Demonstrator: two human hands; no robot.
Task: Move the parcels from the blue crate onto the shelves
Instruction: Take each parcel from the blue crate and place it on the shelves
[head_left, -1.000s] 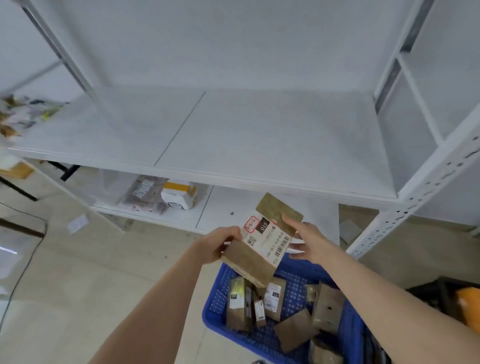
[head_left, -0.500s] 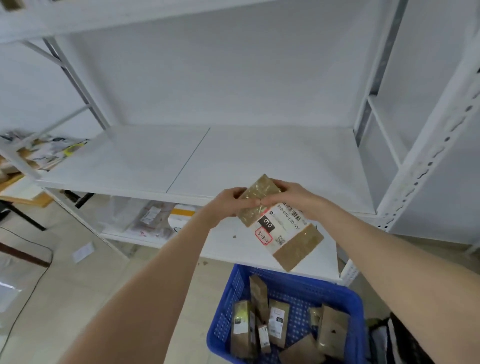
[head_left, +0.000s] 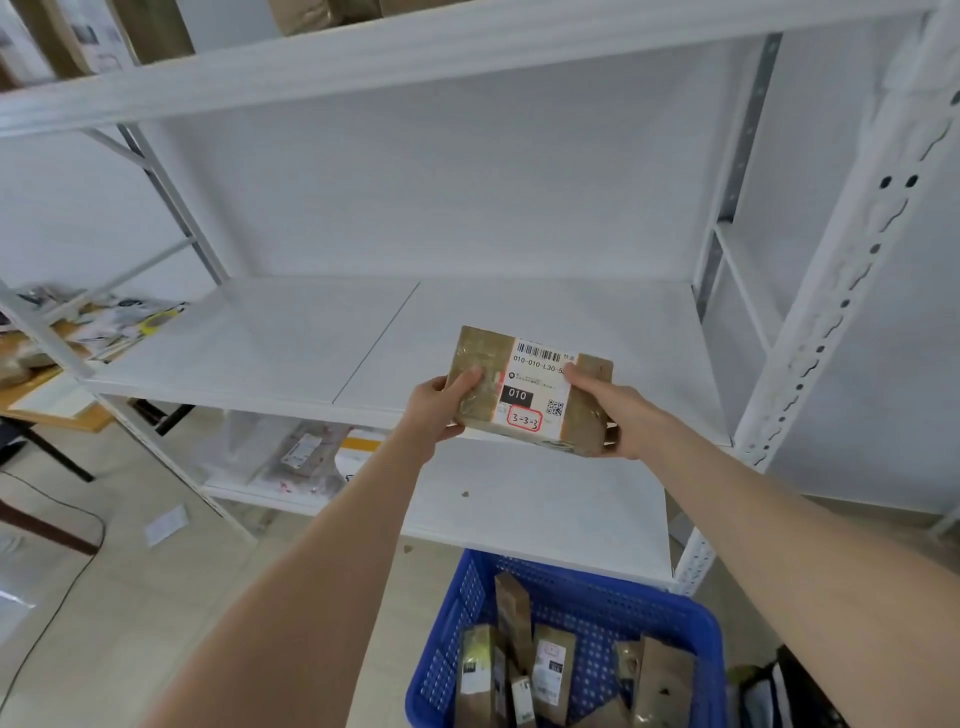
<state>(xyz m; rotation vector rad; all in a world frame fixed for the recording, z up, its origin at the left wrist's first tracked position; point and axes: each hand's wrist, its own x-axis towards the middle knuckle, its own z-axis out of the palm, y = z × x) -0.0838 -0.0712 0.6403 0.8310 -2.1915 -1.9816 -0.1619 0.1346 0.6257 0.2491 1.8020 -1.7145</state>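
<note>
A flat brown parcel (head_left: 480, 364) with a white label marked "010" and a red-circled "3-3-3" is held level at the front edge of the middle white shelf (head_left: 291, 343). My left hand (head_left: 439, 410) grips its left end and my right hand (head_left: 613, 410) grips its right end. Below, at the bottom of the view, the blue crate (head_left: 587, 597) holds several brown parcels (head_left: 550, 670), most standing on end.
The lower shelf (head_left: 545, 509) carries a clear bag and a white-and-yellow box at its left. Brown boxes sit on the top shelf (head_left: 415, 47). A perforated white upright (head_left: 831, 291) stands at the right. A cluttered table (head_left: 67, 332) is at the left, cables on the floor.
The parcel has been lifted from above the crate to the middle shelf's front edge and turned label-up and level. My view has tilted upward, showing the top shelf.
</note>
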